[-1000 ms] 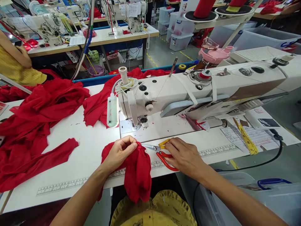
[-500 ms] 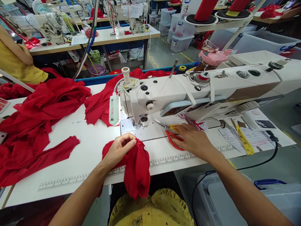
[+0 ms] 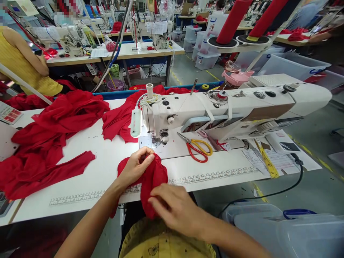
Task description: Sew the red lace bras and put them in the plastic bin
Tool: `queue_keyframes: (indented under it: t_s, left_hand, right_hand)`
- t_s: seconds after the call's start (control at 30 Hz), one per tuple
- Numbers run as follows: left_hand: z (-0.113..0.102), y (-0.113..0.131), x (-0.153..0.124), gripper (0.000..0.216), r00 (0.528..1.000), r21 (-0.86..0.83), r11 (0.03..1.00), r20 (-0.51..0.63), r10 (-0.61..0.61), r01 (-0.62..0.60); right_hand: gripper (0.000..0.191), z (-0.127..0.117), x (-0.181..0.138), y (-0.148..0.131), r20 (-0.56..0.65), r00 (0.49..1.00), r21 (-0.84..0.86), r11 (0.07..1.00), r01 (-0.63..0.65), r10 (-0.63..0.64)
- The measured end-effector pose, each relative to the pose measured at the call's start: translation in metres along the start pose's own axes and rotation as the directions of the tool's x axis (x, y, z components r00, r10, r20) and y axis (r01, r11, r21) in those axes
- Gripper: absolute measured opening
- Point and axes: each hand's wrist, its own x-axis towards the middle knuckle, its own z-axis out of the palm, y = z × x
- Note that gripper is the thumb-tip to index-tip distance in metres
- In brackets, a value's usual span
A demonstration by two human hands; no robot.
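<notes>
A bunched piece of red fabric (image 3: 156,172) hangs over the table's front edge, before the sewing machine (image 3: 215,114). My left hand (image 3: 137,165) pinches its upper edge between thumb and forefinger. Lower down, my right hand (image 3: 177,208) has its thumb and forefinger drawn together on the hanging part; the other fingers are curled. The scissors (image 3: 197,147), with one red and one yellow handle loop, lie on the table right of the needle area, with no hand on them.
A large heap of red fabric (image 3: 61,125) covers the table's left side, and more lies behind the machine head. A ruler scale (image 3: 204,177) runs along the front edge. At right are a yellow tape measure (image 3: 266,159) and papers. A person in yellow (image 3: 29,61) sits at far left.
My right hand has let go of the scissors and moved left and down to the red fabric. My left hand keeps its pinch. The view has shifted slightly.
</notes>
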Motion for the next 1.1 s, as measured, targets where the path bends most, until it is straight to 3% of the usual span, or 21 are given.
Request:
queue_keyframes:
  t_s: [0.13, 0.23, 0.37, 0.5, 0.6, 0.7, 0.77, 0.83, 0.87, 0.93, 1.0, 1.07, 1.1]
  left_hand:
    - [0.000, 0.023, -0.016, 0.018, 0.994, 0.215, 0.976, -0.088, 0.057, -0.037]
    - [-0.009, 0.032, -0.028, 0.016, 0.992, 0.286, 0.957, -0.099, 0.078, -0.047]
    - [-0.025, 0.025, -0.037, 0.018, 0.996, 0.260, 0.966, -0.091, 0.013, 0.011]
    - [-0.035, 0.014, -0.043, 0.021, 1.000, 0.241, 0.970, -0.024, -0.015, 0.020]
    - [-0.043, 0.010, -0.054, 0.022, 0.986, 0.210, 0.972, 0.100, -0.130, 0.107]
    - [-0.059, 0.010, -0.068, 0.030, 0.884, 0.173, 0.946, 0.342, -0.318, 0.274]
    - [-0.079, 0.014, -0.071, 0.035, 0.799, 0.157, 0.927, 0.470, -0.374, 0.341]
    - [-0.103, 0.024, -0.062, 0.040, 0.773, 0.178, 0.923, 0.505, -0.383, 0.341]
    - [-0.114, 0.029, -0.054, 0.040, 0.782, 0.217, 0.923, 0.491, -0.385, 0.318]
    - [-0.128, 0.039, -0.032, 0.039, 0.813, 0.377, 0.895, 0.427, -0.397, 0.239]
    - [-0.124, 0.042, -0.012, 0.032, 0.894, 0.610, 0.785, 0.285, -0.345, 0.108]
    - [-0.097, 0.031, -0.003, 0.029, 0.994, 0.797, 0.604, 0.045, -0.104, 0.027]
    - [-0.078, 0.022, -0.004, 0.027, 0.997, 0.845, 0.535, -0.041, 0.064, 0.000]
  right_hand:
    - [0.038, 0.043, 0.014, -0.014, -0.079, 0.991, -0.236, 0.964, -0.121, 0.105]
    - [0.022, 0.055, 0.025, -0.006, -0.110, 0.987, -0.306, 0.941, -0.144, 0.115]
    - [0.011, 0.047, 0.027, 0.000, -0.051, 0.978, -0.192, 0.959, -0.210, 0.204]
    - [0.011, 0.026, 0.022, 0.006, 0.057, 0.987, 0.014, 0.988, -0.155, 0.154]
    - [0.012, 0.000, 0.016, 0.015, 0.109, 0.984, 0.264, 0.951, -0.162, 0.138]
    - [0.015, -0.040, 0.010, 0.025, 0.065, 0.964, 0.480, 0.839, -0.256, 0.257]
    - [0.020, -0.070, 0.009, 0.033, 0.033, 0.914, 0.658, 0.680, -0.324, 0.404]
    - [0.027, -0.097, 0.013, 0.043, 0.063, 0.880, 0.703, 0.605, -0.374, 0.471]
    - [0.027, -0.106, 0.017, 0.049, 0.092, 0.881, 0.658, 0.637, -0.403, 0.463]
    - [0.024, -0.112, 0.028, 0.062, 0.118, 0.902, 0.437, 0.794, -0.423, 0.415]
    - [0.021, -0.101, 0.039, 0.070, -0.004, 0.936, 0.073, 0.934, -0.350, 0.351]
    - [0.024, -0.076, 0.046, 0.071, -0.189, 0.962, -0.260, 0.934, -0.244, 0.199]
    - [0.028, -0.061, 0.047, 0.070, -0.212, 0.972, -0.347, 0.923, -0.167, 0.096]
